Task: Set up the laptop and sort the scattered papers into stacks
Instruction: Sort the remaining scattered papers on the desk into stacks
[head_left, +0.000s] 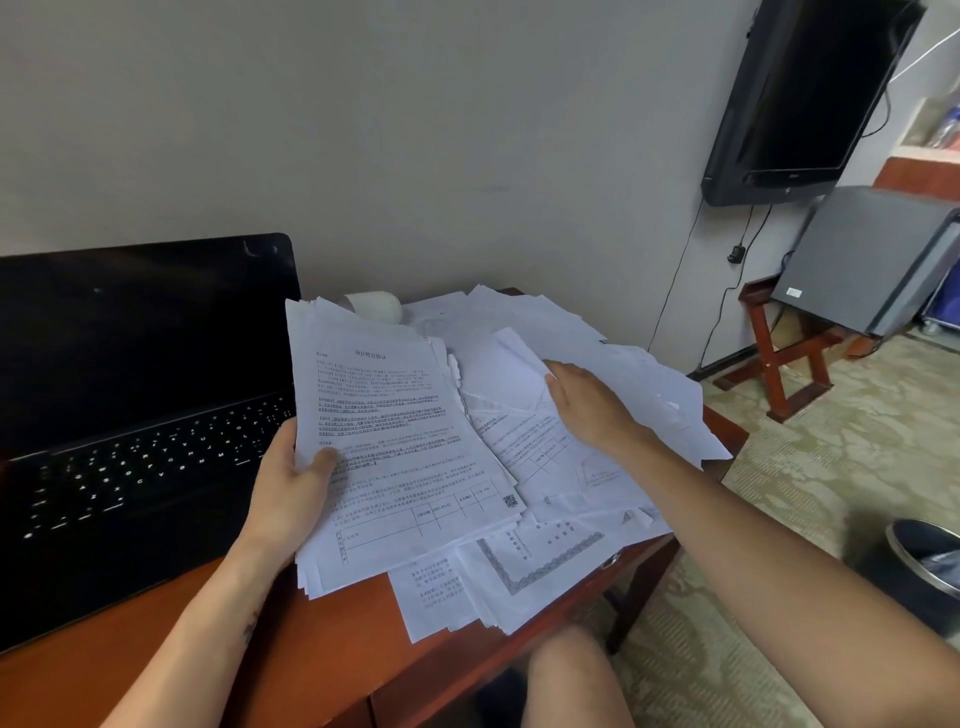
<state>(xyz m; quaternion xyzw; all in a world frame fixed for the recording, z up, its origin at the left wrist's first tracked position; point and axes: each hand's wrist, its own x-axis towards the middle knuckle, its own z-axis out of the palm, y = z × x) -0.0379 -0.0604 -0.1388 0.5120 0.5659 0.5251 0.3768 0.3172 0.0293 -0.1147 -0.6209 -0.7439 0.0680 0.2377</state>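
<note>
Your inventory:

- One laptop (140, 395), open on the left of the desk (322, 654), screen dark, keys lit.
- One stack of papers (395, 447), gripped by your left hand (291, 488) with the thumb on top, overlapping the laptop's right edge.
- One loose heap of papers (597, 332), sheets beyond counting, covering the desk's right end.
- Your right hand (587, 405) lies on the heap, fingertips at a raised sheet; you cannot tell whether they pinch it.
- One white roll (376, 306), half hidden behind the stack.
- One television (800, 93) on the wall.
- One bin (927, 566) on the floor.
</note>
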